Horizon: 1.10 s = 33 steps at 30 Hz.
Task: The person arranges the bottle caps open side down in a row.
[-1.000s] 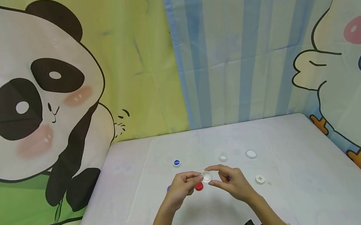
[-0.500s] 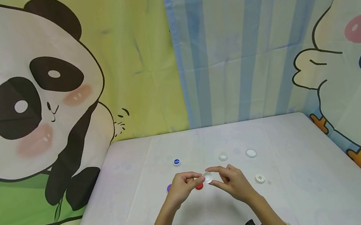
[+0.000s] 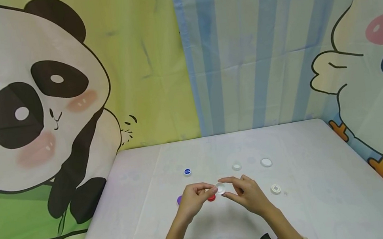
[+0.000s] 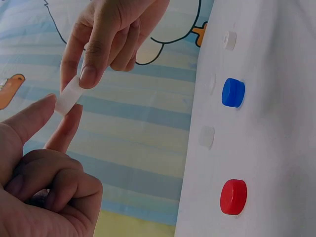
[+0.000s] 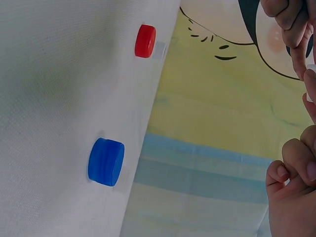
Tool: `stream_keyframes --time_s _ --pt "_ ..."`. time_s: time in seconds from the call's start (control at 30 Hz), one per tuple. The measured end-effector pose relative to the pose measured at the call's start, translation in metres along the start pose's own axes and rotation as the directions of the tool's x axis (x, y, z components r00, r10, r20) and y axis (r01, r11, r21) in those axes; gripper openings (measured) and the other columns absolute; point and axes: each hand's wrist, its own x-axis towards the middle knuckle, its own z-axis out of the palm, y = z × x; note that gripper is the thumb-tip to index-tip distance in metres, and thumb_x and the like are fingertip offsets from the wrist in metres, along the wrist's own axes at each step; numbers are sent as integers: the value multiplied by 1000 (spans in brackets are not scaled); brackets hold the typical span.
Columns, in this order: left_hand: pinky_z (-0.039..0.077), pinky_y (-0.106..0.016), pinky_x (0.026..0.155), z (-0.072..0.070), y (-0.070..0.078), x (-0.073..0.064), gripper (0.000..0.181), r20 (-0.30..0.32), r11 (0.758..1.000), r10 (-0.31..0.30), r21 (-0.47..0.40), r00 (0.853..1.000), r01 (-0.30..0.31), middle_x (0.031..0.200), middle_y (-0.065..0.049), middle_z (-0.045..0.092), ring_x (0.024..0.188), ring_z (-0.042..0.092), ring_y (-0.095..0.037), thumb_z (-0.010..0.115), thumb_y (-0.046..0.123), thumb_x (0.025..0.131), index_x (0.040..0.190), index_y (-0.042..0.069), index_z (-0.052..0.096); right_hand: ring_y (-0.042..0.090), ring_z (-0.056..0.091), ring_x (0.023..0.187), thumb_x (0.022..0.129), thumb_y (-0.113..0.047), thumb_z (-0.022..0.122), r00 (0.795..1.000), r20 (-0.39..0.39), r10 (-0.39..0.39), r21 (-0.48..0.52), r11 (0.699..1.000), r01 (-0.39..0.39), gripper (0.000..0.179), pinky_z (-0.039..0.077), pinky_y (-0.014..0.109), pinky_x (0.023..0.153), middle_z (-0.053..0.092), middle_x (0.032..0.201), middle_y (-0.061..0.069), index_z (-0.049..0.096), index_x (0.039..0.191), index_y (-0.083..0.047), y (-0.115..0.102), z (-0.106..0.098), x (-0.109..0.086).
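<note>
A translucent white bottle cap [image 3: 220, 188] is held up over the table between both hands, its round face toward the head camera. My left hand [image 3: 194, 201] pinches its left edge with thumb and forefinger. From the other side my right hand [image 3: 249, 194] grips the rim, thumb below and forefinger above. Seen edge-on in the left wrist view, the cap [image 4: 70, 96] sits between both sets of fingertips. Just behind the left fingertips a red cap [image 3: 211, 198] lies on the table. The blue cap [image 5: 106, 162] near my right hand is hidden from the head view.
On the white table [image 3: 318, 215] lie a purple cap [image 3: 179, 200], a blue-and-white cap [image 3: 187, 172], a clear cap [image 3: 236, 166], a white ring-like cap [image 3: 266, 162] and a cream cap [image 3: 276, 189]. Printed curtains [image 3: 240, 49] stand behind.
Over the last second the white cap and both hands have shifted very slightly to the right. The grip of both hands stays the same.
</note>
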Motion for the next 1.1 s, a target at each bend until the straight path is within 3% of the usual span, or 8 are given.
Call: stream_keyframes --time_s 0.3,0.53,0.7,0.77,0.87,0.9,0.97,1.1 --pt "22 -22 43 1 -5 -1 28 8 999 -17 -28 1000 17 50 4 31 47 26 -9 69 37 77 88 11 71 0 26 57 76 -33 70 1000 1 0 -5 1000 0 35 26 16 50 31 55 -15 61 109 -29 3 3 -3" --pt "28 -22 48 3 -7 -1 31 -16 999 -31 -21 999 31 52 4 35 51 30 -10 69 41 75 87 13 71 0 26 55 76 -34 70 1000 7 0 -3 1000 0 36 26 16 51 30 54 -15 61 110 -26 4 4 -3" --pt "20 -21 41 3 2 -4 27 -64 1000 -10 -8 998 10 50 2 33 45 27 -8 69 36 76 87 11 71 -2 24 48 75 -36 70 993 67 102 87 990 -107 39 27 17 48 27 51 -15 59 111 -25 5 5 -5" --pt "17 -20 39 3 10 -7 23 -90 1000 23 12 996 -22 49 1 32 43 25 -7 69 30 77 87 9 71 -3 23 45 76 -35 69 974 131 185 166 965 -206 37 26 16 45 26 50 -14 59 110 -26 4 4 -5" --pt "16 -18 38 3 19 -12 20 -126 994 96 63 987 -89 49 -1 31 42 23 -3 69 23 78 89 7 70 -1 24 44 82 -30 64 921 253 297 270 892 -362 27 28 17 44 29 50 -9 60 109 -23 0 0 -3" --pt "15 -18 37 4 20 -12 19 -137 989 132 86 982 -121 49 -2 31 41 22 -2 69 21 78 89 5 70 -2 30 47 85 -28 60 903 287 319 295 868 -400 24 31 18 47 36 53 -9 61 107 -20 -3 -3 -1" --pt "15 -18 37 5 17 -12 19 -159 976 193 130 968 -173 49 -2 30 41 21 1 70 20 77 89 5 70 1 35 52 90 -25 53 867 352 354 345 812 -471 21 35 20 52 45 60 -6 63 106 -14 -9 -9 3" --pt "16 -17 35 7 2 -7 18 -181 928 330 242 927 -283 47 2 30 41 20 3 70 27 76 89 14 71 3 35 52 96 -25 42 804 448 391 419 702 -576 30 37 24 57 43 61 -5 64 104 -7 -17 -19 9"
